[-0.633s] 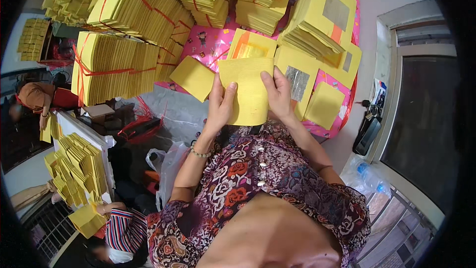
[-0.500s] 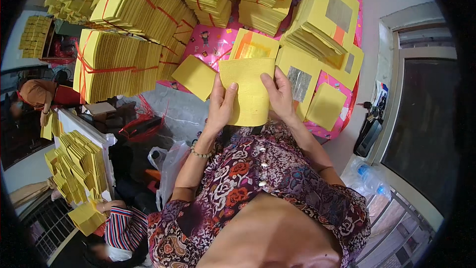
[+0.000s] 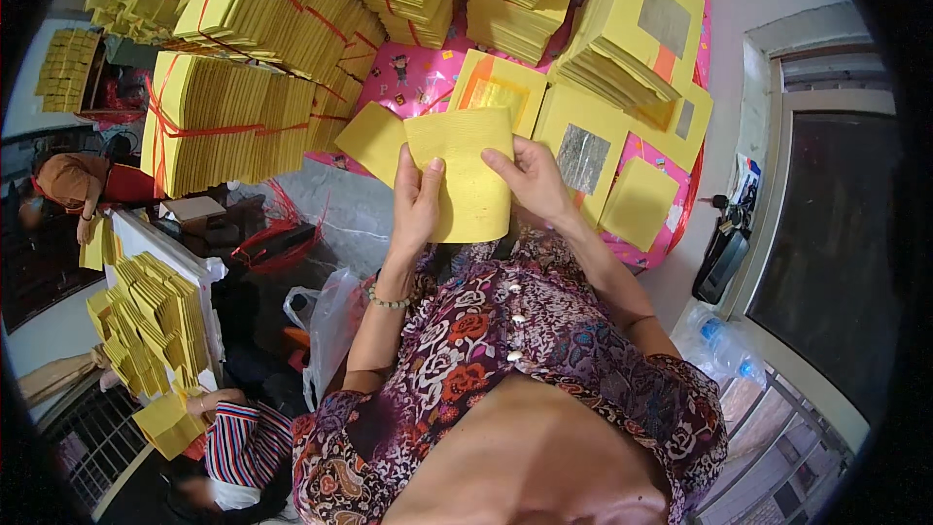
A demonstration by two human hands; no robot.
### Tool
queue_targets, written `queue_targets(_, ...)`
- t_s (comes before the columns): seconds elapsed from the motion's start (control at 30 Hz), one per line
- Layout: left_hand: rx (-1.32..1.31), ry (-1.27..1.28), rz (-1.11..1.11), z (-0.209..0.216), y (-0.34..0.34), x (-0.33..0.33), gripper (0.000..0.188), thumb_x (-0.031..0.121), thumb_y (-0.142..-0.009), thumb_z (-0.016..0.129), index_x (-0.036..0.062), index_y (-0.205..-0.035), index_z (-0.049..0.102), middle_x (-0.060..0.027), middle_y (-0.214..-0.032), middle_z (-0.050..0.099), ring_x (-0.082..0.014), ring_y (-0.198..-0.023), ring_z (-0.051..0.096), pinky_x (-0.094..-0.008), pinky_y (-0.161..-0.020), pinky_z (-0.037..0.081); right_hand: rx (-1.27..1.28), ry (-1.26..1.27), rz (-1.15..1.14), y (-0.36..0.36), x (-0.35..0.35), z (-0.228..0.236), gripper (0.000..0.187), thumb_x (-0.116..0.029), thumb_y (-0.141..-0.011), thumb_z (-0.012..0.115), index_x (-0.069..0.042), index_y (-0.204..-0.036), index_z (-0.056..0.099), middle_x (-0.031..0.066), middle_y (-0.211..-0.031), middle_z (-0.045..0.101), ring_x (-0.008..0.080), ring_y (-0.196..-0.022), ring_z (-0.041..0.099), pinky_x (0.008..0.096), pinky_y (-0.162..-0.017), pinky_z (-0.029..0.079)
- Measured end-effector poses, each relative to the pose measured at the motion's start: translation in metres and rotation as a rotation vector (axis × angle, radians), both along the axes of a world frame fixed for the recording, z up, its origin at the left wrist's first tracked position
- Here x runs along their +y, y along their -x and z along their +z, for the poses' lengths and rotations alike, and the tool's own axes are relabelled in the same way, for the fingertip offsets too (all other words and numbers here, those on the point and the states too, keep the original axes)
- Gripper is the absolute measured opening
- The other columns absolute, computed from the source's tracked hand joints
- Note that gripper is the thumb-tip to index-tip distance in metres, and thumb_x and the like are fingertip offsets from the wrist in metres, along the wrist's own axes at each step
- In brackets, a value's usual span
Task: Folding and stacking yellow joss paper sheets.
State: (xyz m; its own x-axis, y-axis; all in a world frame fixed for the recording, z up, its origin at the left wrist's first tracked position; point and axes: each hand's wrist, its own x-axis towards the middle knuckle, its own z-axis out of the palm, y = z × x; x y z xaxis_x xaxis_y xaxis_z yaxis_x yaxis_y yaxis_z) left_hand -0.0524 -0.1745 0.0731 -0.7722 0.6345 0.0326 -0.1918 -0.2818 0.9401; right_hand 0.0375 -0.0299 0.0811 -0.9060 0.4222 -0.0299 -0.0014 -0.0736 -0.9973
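A yellow paper sheet [image 3: 465, 180], slightly curved and perhaps several layers thick, is held up in front of my body. My left hand [image 3: 418, 199] grips its left edge, thumb on the face toward me and fingers behind. On the opposite edge my right hand [image 3: 535, 177] pinches it the same way. Just beyond lie a yellow sheet with an orange and gold patch [image 3: 501, 92] and another with a silver patch [image 3: 583, 157]. A plain yellow sheet [image 3: 374, 141] rests partly behind my left hand.
Tall yellow paper bundles tied with red string [image 3: 228, 126] line the pink table cover [image 3: 408, 78]. A loose paper stack [image 3: 622, 29] stands at the right. Left, two people handle yellow paper by a white table [image 3: 209, 306]. A plastic bag [image 3: 330, 331] hangs near my left arm.
Both hands have shifted a little to the left with the yellow paper sheet, which is now slightly tilted. The papers on the table have stayed put.
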Motion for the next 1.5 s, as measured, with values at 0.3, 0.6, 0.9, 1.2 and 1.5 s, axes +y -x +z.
queue_targets(0.3,-0.097,0.078,0.098,-0.017,0.008,-0.028,0.038,0.008,-0.097,0.044,0.0002,-0.133,0.035,-0.0105,-0.119,0.055,-0.0147,-0.106,0.054,-0.0284,-0.089,0.044,-0.225,0.006,0.250,0.012,-0.013,-0.022,0.028,-0.019,-0.091,0.061,0.006,-0.102,0.064,0.0068,-0.087,0.068,0.0072,-0.073,0.061,0.0246,-0.063,0.050)
queue_targets(0.6,-0.104,0.141,0.342,-0.043,0.011,-0.054,0.037,0.009,-0.097,0.043,0.0016,-0.133,0.036,-0.0102,-0.121,0.054,-0.0154,-0.107,0.053,-0.0291,-0.092,0.042,-0.316,0.038,0.387,0.015,-0.027,-0.051,0.028,-0.021,-0.089,0.063,0.003,-0.101,0.064,0.0043,-0.080,0.067,0.0058,-0.067,0.059,0.0235,-0.057,0.049)
queue_targets(0.9,-0.181,0.119,0.536,-0.071,0.012,-0.076,0.034,0.010,-0.097,0.043,0.0014,-0.130,0.040,-0.0103,-0.119,0.055,-0.0171,-0.105,0.056,-0.0313,-0.089,0.045,-0.344,-0.004,0.408,0.010,-0.046,-0.071,0.026,-0.024,-0.089,0.063,0.000,-0.081,0.058,0.0012,-0.068,0.062,0.0073,-0.061,0.059,0.0238,-0.052,0.050)
queue_targets(1.2,-0.506,-0.003,0.439,-0.102,0.068,-0.060,0.036,0.013,-0.098,0.040,-0.0001,-0.132,0.039,-0.0126,-0.127,0.052,-0.0264,-0.114,0.053,-0.0380,-0.096,0.044,-0.399,-0.926,0.205,0.014,0.001,-0.056,0.048,-0.033,-0.077,0.072,-0.005,-0.111,0.053,0.0154,-0.104,0.059,0.0285,-0.093,0.062,0.0391,-0.078,0.050)
queue_targets(1.5,-0.537,-0.021,0.488,-0.181,0.124,-0.024,0.032,0.008,-0.097,0.044,0.0009,-0.127,0.043,-0.0119,-0.122,0.054,-0.0256,-0.108,0.056,-0.0388,-0.093,0.047,-0.420,-1.353,0.190,0.027,0.018,-0.106,0.052,-0.028,-0.067,0.077,-0.002,-0.102,0.047,0.0140,-0.096,0.054,0.0311,-0.092,0.057,0.0422,-0.075,0.049)
